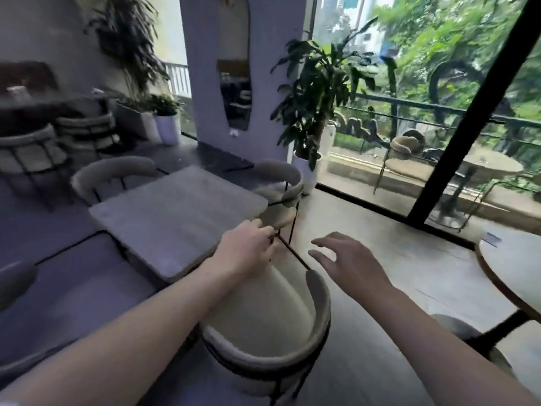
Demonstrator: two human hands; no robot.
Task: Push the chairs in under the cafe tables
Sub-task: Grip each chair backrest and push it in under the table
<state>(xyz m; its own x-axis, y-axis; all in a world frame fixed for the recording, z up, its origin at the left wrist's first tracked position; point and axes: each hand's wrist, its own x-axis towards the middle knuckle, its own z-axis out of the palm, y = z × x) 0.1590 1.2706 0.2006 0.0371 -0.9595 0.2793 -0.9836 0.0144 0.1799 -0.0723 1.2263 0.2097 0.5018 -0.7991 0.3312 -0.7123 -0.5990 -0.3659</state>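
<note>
A cream-padded nearest chair (265,344) with a curved backrest and thin black metal frame is standing at the near right corner of a square, pale stone-topped cafe table (175,218), its seat showing mostly outside the tabletop. Two matching chairs are sitting close against the table's far edges: the far-left chair (112,171) and the far-right chair (282,175).
</note>
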